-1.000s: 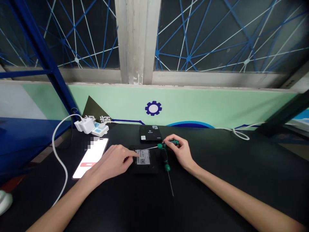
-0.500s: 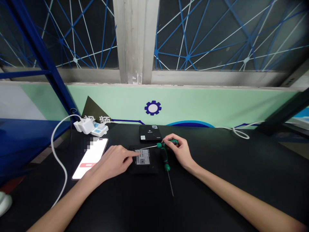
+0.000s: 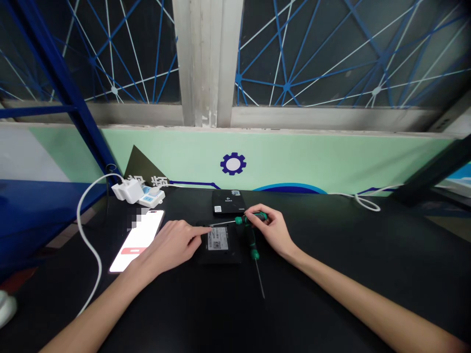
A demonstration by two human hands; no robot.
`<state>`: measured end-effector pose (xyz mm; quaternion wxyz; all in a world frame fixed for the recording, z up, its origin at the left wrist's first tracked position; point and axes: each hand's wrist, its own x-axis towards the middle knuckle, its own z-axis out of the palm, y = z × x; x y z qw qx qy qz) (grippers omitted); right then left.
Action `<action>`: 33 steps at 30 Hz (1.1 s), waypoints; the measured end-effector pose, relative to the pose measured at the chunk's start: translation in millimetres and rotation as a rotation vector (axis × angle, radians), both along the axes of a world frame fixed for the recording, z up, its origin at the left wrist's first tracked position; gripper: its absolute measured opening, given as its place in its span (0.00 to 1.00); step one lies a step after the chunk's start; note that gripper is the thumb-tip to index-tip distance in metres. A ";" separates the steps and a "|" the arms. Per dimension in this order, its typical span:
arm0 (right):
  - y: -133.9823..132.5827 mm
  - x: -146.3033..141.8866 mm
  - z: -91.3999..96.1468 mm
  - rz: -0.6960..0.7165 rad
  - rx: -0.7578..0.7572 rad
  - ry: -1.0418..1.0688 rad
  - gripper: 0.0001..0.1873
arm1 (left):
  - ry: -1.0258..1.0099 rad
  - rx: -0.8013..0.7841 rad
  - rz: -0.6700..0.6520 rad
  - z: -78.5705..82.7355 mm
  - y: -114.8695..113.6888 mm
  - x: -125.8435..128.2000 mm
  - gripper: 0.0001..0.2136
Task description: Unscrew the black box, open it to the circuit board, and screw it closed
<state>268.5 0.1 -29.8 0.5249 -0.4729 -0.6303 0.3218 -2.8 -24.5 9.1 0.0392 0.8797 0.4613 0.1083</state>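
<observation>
My right hand is closed around the green-and-black handle of a screwdriver. Its thin shaft points left, nearly level, over the far edge of a flat black box with a white printed label. My left hand has its index finger stretched out, the fingertip beside the screwdriver's tip at the box's far left corner; the other fingers are bent and hold nothing. Whether the fingertip touches the shaft or the box I cannot tell. A second green-handled screwdriver lies just right of the box, its shaft toward me.
Behind the box lies another black box with a small sticker. A lit phone lies beside my left forearm. A white power strip with a plugged-in adapter and a white cable is at the left. Another cable lies back right.
The screwdriver in my right hand has shifted slightly left, together with the hand. My left index fingertip has moved a little up and left, off the label toward the box's corner.
</observation>
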 end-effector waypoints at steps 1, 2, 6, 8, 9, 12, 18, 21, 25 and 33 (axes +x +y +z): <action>0.2 0.0 0.0 -0.004 -0.001 -0.003 0.18 | -0.001 0.000 0.002 -0.2 0.0 0.0 0.23; 0.4 -0.1 0.0 -0.006 -0.001 -0.007 0.18 | 0.000 0.004 0.003 -0.7 0.0 -0.1 0.23; 0.9 -0.2 -0.3 -0.007 -0.002 -0.024 0.18 | 0.015 0.027 -0.002 -3.9 0.7 -0.6 0.23; 0.9 -0.1 -0.7 -0.009 0.000 -0.028 0.18 | 0.025 0.031 -0.007 -5.1 0.9 -0.7 0.23; 0.9 0.1 -0.9 -0.009 0.001 -0.027 0.18 | 0.030 0.033 -0.008 -5.4 1.0 -0.7 0.23; 1.3 0.7 -1.2 -0.004 -0.005 -0.023 0.18 | 0.046 0.046 -0.008 -5.2 1.1 0.1 0.23; 2.1 2.0 -1.4 -0.003 -0.012 -0.031 0.16 | 0.072 0.058 -0.007 -5.5 1.4 1.0 0.24; 2.1 2.2 -1.8 -0.006 -0.013 -0.037 0.16 | 0.068 0.062 -0.006 -5.7 0.8 0.6 0.23; 2.4 2.3 -1.8 -0.007 -0.013 -0.043 0.16 | 0.052 0.047 -0.001 -4.5 0.1 1.0 0.23; 2.5 2.3 -2.3 -0.019 -0.013 -0.052 0.16 | 0.001 0.017 0.006 -4.2 1.3 0.1 0.22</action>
